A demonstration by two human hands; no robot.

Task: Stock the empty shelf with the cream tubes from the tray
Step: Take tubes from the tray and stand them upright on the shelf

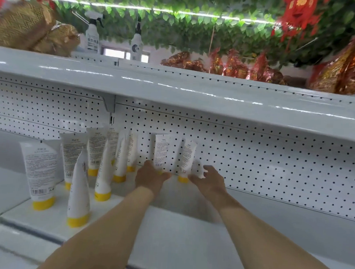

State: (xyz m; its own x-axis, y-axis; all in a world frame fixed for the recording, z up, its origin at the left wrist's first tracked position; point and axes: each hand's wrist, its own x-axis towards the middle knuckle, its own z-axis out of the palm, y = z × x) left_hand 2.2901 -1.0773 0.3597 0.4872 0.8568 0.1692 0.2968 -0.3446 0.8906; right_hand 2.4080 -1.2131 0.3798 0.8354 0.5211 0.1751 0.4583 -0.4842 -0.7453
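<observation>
Left hand [152, 174]: arm stretched forward to the back of the shelf [188, 227], fingers curled round the lower end of a cream tube [161, 150]. The tube is upright, cap end down, against the pegboard [253, 159]. Its cap is hidden behind the hand.

Right hand [210, 181]: arm also reaching forward, just right of the left hand, not touching it. Thumb and fingers pinch a white piece [199, 172]; too blurred to say what it is.

Second tube [189, 155] stands between the two hands, slightly tilted, yellow cap [183, 179] down on the shelf. It's just beside the right thumb; can't tell if they touch.

Left of the left hand: group of tubes [103, 171], about eight, white bodies, all standing on yellow caps. Back ones lean on the pegboard, front ones stand free nearer the shelf's front edge.

Right of the right hand: shelf and pegboard run on to the frame edge.

Above the hands: upper shelf [175, 89], white, glossy. On top of it:
- two spray bottles [93, 33]
- gold foil packs [24, 27] up-left
- red-gold foil packs [237, 65] up-right

Higher still: leaf garland [178, 25], light strip [158, 10], red hanging decoration [298, 11].

Label print is too small to read. Both forearms are cut off by the bottom edge, and straight edges bend with the wide lens.
</observation>
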